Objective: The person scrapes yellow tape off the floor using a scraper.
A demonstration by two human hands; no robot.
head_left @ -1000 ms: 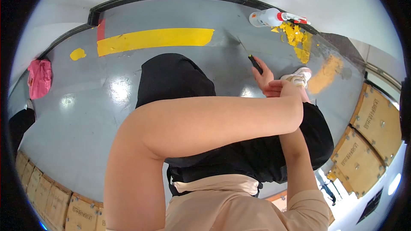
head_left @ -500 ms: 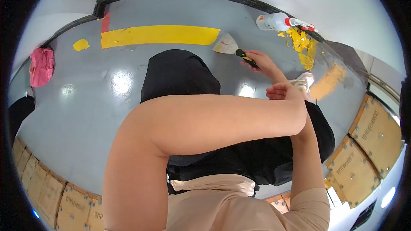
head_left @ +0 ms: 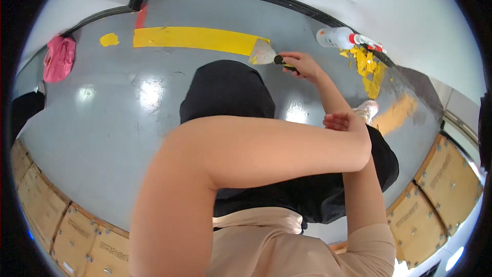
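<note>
My right hand (head_left: 302, 65) is closed around the black and yellow handle of a scraper (head_left: 264, 52). The scraper's wide blade lies over the right end of a long yellow tape strip (head_left: 192, 39) on the grey floor. My left arm crosses in front of my body, and my left hand (head_left: 339, 121) rests beside my right forearm, its fingers curled together with nothing in them. Right of the scraper, a white spray bottle (head_left: 335, 37) with a red and white nozzle lies on its side by the wall, above a pile of yellow scraps (head_left: 366, 64).
A red tape piece (head_left: 141, 17) touches the strip's left end, near a yellow patch (head_left: 108, 39). A pink bag (head_left: 60, 59) lies at the far left. Wooden crates (head_left: 451, 179) stand at lower right and lower left. An orange-brown stain (head_left: 397, 114) marks the floor.
My right hand has moved up and left with the scraper, whose blade has come from bare floor onto the strip's right end. The view has shifted, and my left hand's fingers look more curled.
</note>
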